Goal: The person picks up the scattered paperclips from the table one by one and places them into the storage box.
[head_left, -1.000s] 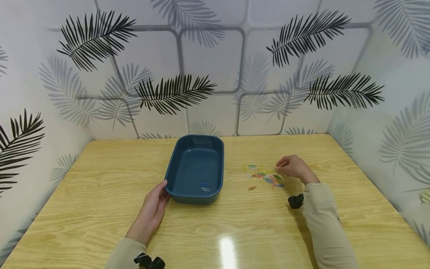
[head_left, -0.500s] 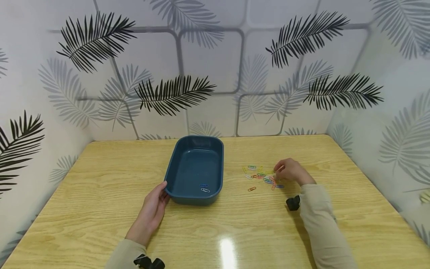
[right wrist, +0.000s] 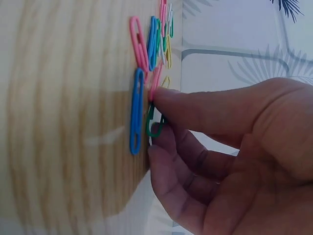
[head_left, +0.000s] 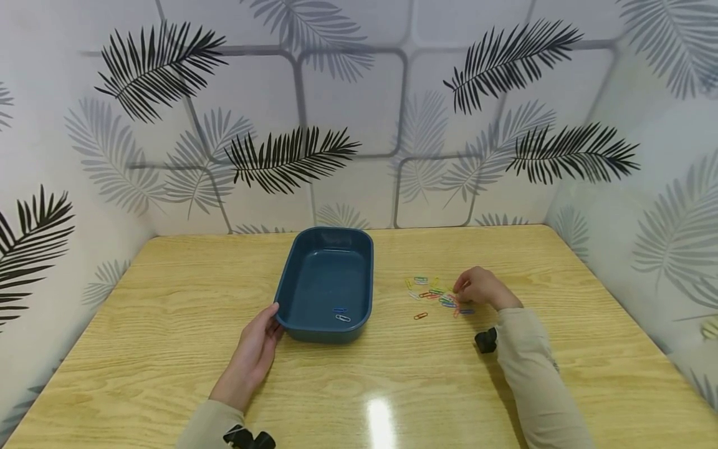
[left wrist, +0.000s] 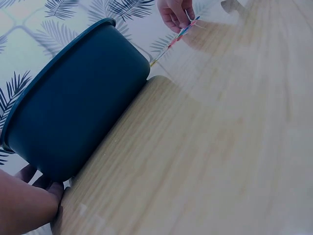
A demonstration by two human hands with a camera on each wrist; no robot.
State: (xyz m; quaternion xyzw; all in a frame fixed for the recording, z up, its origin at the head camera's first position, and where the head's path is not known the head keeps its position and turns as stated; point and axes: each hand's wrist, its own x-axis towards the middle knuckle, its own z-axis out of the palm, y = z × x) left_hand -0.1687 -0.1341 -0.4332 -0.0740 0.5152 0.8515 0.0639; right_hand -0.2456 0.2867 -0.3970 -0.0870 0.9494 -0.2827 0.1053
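Note:
A dark blue plastic tray stands on the table, with a blue paper clip and a white paper clip inside. My left hand grips its near left corner, thumb at the rim and fingers against the outside wall. To the right of the tray, several coloured paper clips lie in a loose pile. My right hand is at the pile's right side. In the right wrist view its thumb and forefinger pinch a green paper clip. Beside it lie a blue paper clip and a pink paper clip.
A single red paper clip lies apart, nearer the front. The wooden table meets a leaf-patterned wall at the back. Black wrist cameras sit on both sleeves.
My right hand has come slightly left and down onto the green paper clip at the pile's right edge. My left hand and the tray have stayed in place.

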